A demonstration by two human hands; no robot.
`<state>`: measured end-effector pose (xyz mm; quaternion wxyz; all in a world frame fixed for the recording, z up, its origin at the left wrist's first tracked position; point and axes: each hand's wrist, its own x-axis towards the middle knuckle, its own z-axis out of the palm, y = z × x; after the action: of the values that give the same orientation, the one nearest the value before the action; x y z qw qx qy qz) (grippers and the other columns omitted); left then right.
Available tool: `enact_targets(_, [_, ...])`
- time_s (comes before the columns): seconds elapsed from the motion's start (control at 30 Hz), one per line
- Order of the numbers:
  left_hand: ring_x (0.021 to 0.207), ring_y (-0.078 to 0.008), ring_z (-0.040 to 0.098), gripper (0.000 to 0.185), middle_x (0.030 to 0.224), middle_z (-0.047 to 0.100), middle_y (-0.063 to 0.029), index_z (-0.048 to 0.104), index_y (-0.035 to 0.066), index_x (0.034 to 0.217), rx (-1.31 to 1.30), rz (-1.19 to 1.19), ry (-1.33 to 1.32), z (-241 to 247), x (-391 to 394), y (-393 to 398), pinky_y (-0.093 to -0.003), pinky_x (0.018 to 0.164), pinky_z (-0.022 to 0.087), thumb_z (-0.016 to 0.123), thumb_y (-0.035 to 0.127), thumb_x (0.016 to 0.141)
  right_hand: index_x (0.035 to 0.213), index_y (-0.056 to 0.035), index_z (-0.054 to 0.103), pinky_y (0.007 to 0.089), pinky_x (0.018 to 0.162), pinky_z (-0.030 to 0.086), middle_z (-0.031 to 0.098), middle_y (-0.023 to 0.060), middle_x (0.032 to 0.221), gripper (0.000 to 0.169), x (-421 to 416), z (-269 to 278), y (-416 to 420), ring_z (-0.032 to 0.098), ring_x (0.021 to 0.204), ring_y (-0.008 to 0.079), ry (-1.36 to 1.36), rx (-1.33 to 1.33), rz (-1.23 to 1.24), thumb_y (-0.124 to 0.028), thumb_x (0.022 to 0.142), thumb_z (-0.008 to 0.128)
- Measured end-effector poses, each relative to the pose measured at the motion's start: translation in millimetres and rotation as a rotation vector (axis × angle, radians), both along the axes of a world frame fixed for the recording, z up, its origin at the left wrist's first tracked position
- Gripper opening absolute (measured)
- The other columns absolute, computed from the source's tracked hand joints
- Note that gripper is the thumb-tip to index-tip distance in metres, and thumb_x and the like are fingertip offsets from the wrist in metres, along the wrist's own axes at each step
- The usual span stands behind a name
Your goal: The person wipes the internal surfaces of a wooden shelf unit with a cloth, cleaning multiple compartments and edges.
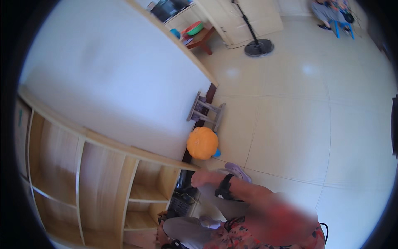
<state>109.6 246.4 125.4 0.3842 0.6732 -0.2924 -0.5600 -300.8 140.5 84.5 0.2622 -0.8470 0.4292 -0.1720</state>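
A light wooden shelf unit (122,174) with several open compartments stands in front of me on the left. My right hand (199,178), fingers curled, is by the near end of its top edge; a black band (224,189) circles that forearm. Whether it grips the edge cannot be made out. Lower down, my left hand (161,234) is beside the lower compartments, partly hidden by my grey-trousered knee (182,228). A small dark object (163,215) lies just above that hand, too unclear to name. Between my hands sits a dark plastic basket (181,206) with black items and cables about it.
An orange pumpkin-shaped seat (202,143) and a small stool (206,110) stand along the white wall (108,68). Farther off are a black round stand base (259,47), a low wooden table (202,39) bearing a green basin (195,29), and a person seated on a blue stool (342,26).
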Motion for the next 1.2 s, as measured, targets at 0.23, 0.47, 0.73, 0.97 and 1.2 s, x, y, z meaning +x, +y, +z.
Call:
enact_targets(0.23, [0.079,-0.0183,0.060,0.042,0.090,0.061,-0.0083,0.056,0.003,0.106,-0.082,0.070,0.065,-27,37,20,-0.0303,0.071,0.047,0.055,0.037,0.082,0.078,-0.0126,0.066,0.0369,0.068,0.048,0.063,0.0071,0.088,0.022,26,15,-12,0.060,0.085,0.0243,0.296,-0.110,0.234,-0.025,0.076,0.047])
enact_targets(0.47, [0.099,-0.0220,0.047,0.043,0.107,0.054,-0.0072,0.048,0.002,0.117,-0.455,0.032,-0.492,-5,18,3,-0.0314,0.089,0.035,0.055,0.029,0.084,0.073,-0.0118,0.067,0.0370,0.060,0.049,0.064,0.0085,0.079,0.016,44,6,-27,0.062,0.076,0.0250,0.783,-0.034,0.392,-0.018,0.066,0.053])
enact_targets(0.73, [0.089,-0.0198,0.058,0.044,0.103,0.055,-0.0116,0.040,-0.001,0.121,-1.029,0.723,-0.441,165,38,-14,-0.0312,0.074,0.049,0.049,0.028,0.088,0.076,-0.0065,0.064,0.0403,0.065,0.049,0.063,0.0126,0.083,0.024,149,52,-35,0.061,0.078,0.0302,0.571,-0.120,0.579,-0.023,0.074,0.046])
enact_targets(0.97, [0.108,-0.0288,0.048,0.055,0.112,0.055,-0.0165,0.051,0.005,0.118,-0.670,0.215,-1.190,131,84,-126,-0.0346,0.094,0.032,0.034,0.048,0.089,0.077,-0.0125,0.065,0.0404,0.065,0.050,0.065,0.0081,0.083,0.021,196,-55,-13,0.062,0.081,0.0268,0.490,0.087,0.665,-0.024,0.075,0.048])
enact_targets(1.2, [0.125,-0.0283,0.033,0.056,0.132,0.039,-0.0132,0.043,0.015,0.128,-0.617,-0.226,-1.418,146,-21,-200,-0.0438,0.103,0.020,0.026,0.051,0.088,0.076,-0.0092,0.067,0.0378,0.066,0.047,0.065,0.0085,0.083,0.017,189,-8,-8,0.062,0.081,0.0247,0.604,0.026,0.671,-0.013,0.071,0.051])
